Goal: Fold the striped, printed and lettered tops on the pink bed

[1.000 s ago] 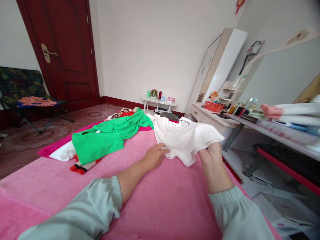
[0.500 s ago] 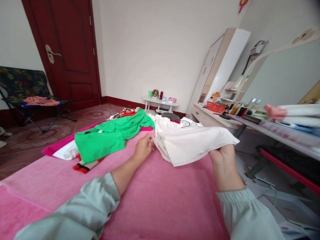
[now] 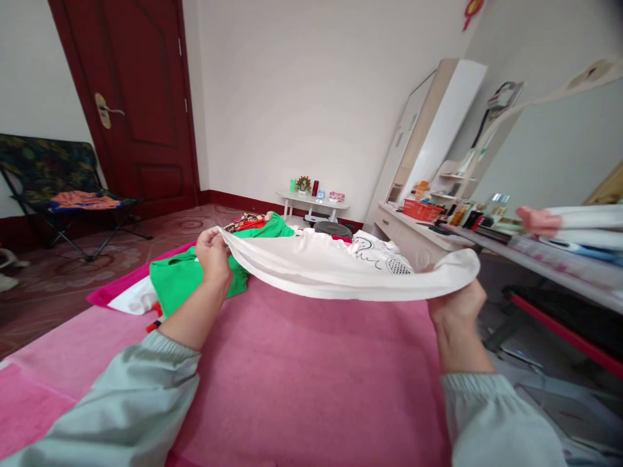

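Observation:
A white shirt with black line drawings is stretched between my two hands, its near hem lifted off the bed. My left hand pinches one corner of that hem, above a green garment. At the opposite corner my right hand grips the cloth, and part of its fingers is hidden behind the fabric. The far part of the shirt rests toward the end of the pink bedspread.
Other clothes, with a white piece among them, lie under the green garment on the left. A dressing table with bottles and a red basket stands on the right. A folding chair is at the far left.
My left hand has moved left and up with its corner of the shirt, pulling the hem wide. The right hand has shifted slightly right. More of the printed drawing shows.

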Demonstrator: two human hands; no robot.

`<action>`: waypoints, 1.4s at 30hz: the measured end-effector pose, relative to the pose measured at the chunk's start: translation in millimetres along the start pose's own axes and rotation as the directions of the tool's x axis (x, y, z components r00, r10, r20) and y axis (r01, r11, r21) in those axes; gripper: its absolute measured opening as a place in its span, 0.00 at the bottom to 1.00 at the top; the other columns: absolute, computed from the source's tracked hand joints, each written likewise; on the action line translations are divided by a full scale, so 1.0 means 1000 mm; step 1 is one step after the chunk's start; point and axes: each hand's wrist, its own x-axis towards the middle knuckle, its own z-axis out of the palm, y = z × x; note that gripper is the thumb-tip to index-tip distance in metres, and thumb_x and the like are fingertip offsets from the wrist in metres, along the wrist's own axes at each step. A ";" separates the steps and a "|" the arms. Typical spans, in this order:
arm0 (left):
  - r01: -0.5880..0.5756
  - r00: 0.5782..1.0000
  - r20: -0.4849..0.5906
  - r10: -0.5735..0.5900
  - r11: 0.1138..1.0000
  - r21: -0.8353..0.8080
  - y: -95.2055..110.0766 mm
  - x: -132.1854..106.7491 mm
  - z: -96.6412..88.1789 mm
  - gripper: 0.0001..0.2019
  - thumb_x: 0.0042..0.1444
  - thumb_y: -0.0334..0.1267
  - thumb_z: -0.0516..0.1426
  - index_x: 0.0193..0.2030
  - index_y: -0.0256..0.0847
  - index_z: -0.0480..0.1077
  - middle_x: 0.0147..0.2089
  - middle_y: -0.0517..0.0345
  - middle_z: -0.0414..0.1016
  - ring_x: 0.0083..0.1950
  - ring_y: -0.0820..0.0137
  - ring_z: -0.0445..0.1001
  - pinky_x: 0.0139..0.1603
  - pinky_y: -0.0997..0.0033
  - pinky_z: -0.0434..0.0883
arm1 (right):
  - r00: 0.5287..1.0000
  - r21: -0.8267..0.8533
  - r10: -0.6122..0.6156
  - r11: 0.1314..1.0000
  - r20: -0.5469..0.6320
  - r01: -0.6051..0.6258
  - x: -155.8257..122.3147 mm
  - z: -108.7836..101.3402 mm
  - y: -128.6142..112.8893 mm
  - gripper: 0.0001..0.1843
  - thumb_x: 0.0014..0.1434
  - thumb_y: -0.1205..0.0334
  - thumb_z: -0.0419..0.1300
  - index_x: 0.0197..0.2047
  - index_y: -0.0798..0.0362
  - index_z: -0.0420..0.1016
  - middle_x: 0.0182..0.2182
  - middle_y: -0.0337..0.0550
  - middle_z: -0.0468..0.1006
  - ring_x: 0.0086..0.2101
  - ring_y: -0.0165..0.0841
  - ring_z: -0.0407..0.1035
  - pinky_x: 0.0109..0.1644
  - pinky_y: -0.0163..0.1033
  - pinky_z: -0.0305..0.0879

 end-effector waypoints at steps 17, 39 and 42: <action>0.101 0.986 0.099 -0.135 0.952 0.289 -0.040 -0.005 -0.036 0.18 0.53 0.52 0.51 0.25 0.39 0.68 0.18 0.65 0.58 0.20 0.75 0.55 0.21 0.74 0.55 | 0.376 -0.854 0.847 0.474 0.375 -0.216 -0.030 -0.036 0.056 0.25 0.48 0.40 0.63 0.26 0.57 0.78 0.21 0.41 0.74 0.22 0.27 0.63 0.26 0.33 0.57; 0.144 0.758 0.460 -0.462 0.807 0.573 -0.035 -0.023 -0.036 0.11 0.27 0.33 0.62 0.24 0.38 0.74 0.18 0.63 0.69 0.20 0.74 0.63 0.20 0.77 0.58 | 0.457 -0.875 0.782 0.484 0.423 -0.020 -0.051 -0.030 0.056 0.21 0.38 0.51 0.70 0.32 0.56 0.73 0.26 0.35 0.71 0.29 0.29 0.63 0.32 0.32 0.56; 0.143 0.731 0.469 -0.496 0.783 0.605 -0.014 -0.018 -0.041 0.09 0.28 0.31 0.59 0.22 0.37 0.74 0.16 0.65 0.67 0.17 0.76 0.60 0.18 0.79 0.54 | 0.483 -0.865 0.746 0.499 0.458 0.050 -0.057 -0.034 0.041 0.17 0.41 0.53 0.67 0.27 0.56 0.69 0.24 0.34 0.67 0.27 0.29 0.61 0.29 0.32 0.53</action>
